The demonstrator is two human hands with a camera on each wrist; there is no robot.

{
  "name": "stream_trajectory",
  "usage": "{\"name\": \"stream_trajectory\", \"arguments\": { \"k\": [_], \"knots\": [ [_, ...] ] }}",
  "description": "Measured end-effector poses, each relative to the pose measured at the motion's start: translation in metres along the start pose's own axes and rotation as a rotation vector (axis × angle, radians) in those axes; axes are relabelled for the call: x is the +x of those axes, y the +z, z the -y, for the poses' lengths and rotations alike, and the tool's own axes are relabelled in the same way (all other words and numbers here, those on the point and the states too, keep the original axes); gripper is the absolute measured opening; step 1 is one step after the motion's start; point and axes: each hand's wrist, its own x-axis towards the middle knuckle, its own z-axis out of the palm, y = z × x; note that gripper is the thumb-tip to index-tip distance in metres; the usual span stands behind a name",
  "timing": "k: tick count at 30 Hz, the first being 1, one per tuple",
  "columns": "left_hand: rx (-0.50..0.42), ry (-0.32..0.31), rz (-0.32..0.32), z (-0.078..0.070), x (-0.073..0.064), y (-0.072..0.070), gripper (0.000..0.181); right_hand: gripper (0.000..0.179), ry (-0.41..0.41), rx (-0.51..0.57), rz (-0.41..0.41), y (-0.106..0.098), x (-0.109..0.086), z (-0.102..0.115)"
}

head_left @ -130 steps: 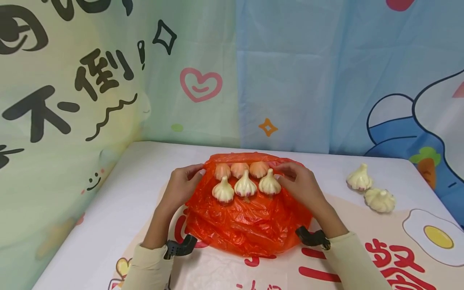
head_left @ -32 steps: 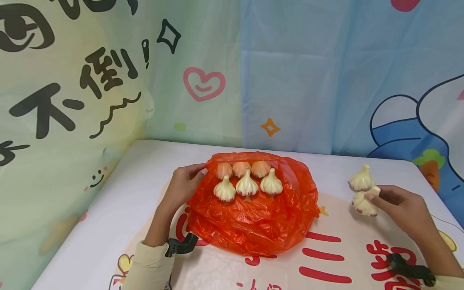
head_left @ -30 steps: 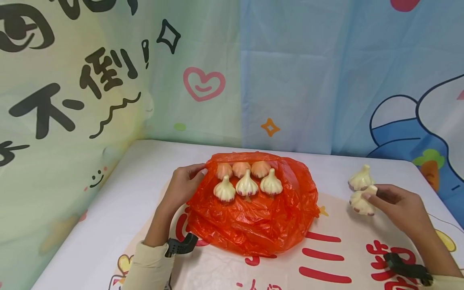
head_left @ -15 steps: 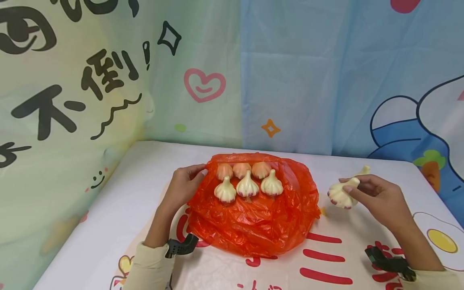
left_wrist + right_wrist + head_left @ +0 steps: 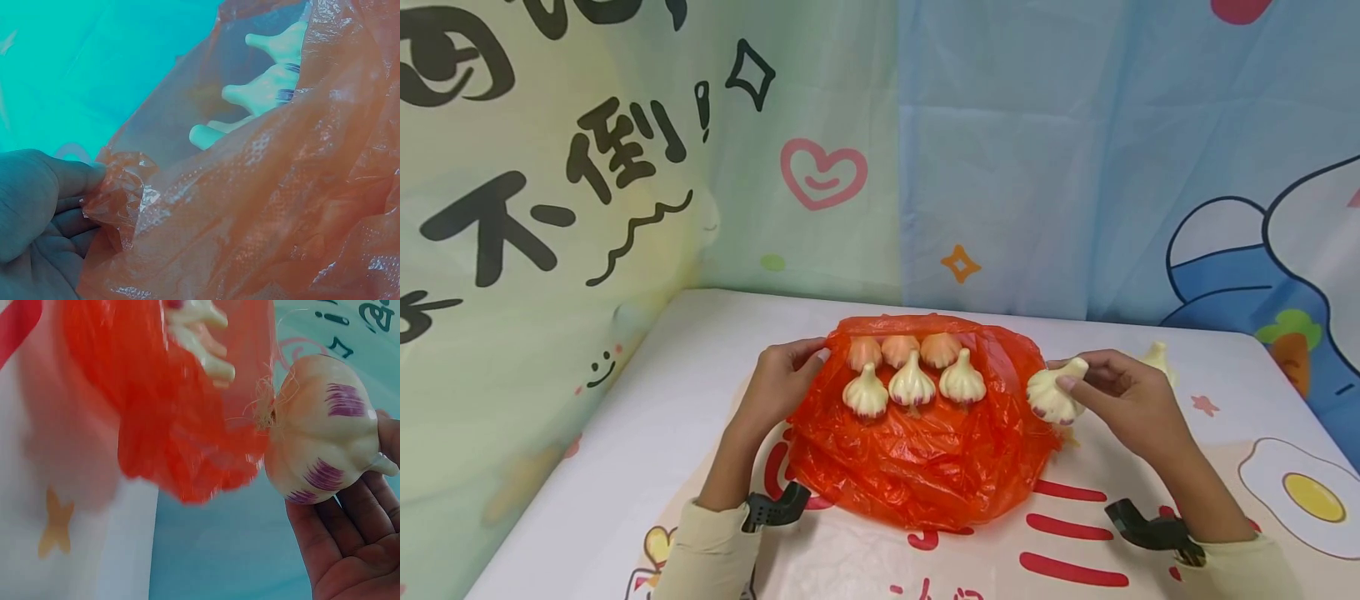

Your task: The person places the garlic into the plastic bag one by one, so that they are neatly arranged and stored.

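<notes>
A red plastic bag [image 5: 917,475] lies on the table with several garlic bulbs [image 5: 912,383] in two rows at its mouth. The back row shows orange through the film. My left hand [image 5: 786,379] pinches the bag's left edge; in the left wrist view the film [image 5: 122,194] bunches at the thumb and fingers. My right hand [image 5: 1138,404] holds another garlic bulb [image 5: 1054,396] between thumb and fingers at the bag's right edge, stem up and tilted right. In the right wrist view this bulb [image 5: 325,425] shows purple streaks and stringy roots close by the film.
One more garlic bulb [image 5: 1159,357] sits on the table at the right, partly hidden behind the right hand. The white table [image 5: 700,333] has a printed mat with red lettering and a fried egg picture [image 5: 1311,496]. A printed cloth [image 5: 992,167] hangs behind.
My right hand let go of the bag's right side, picked up a garlic bulb from the right and carried it left to the bag. The left hand keeps its hold on the bag.
</notes>
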Motion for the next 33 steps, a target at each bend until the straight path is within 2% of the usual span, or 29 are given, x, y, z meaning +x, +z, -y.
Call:
{"name": "stream_trajectory", "arguments": {
  "k": [5,10,15,24,33],
  "knots": [
    [0.003,-0.001,0.005,-0.001,0.0,-0.002,0.032,0.032,-0.01,0.023,0.046,0.015,0.006,0.009],
    [0.004,0.008,-0.006,-0.003,0.0,-0.005,0.031,0.035,0.02,0.057,0.16,0.03,0.015,0.016],
    [-0.004,-0.004,0.011,0.0,0.001,-0.003,0.032,0.035,0.049,0.109,0.257,0.042,0.023,0.016],
    [-0.002,-0.016,0.003,0.0,0.0,-0.002,0.031,0.028,-0.024,0.185,0.367,0.07,0.038,0.026],
    [-0.003,-0.024,0.004,-0.001,-0.001,0.001,0.033,0.029,-0.103,0.161,0.48,0.098,0.046,0.039]
  ]
}}
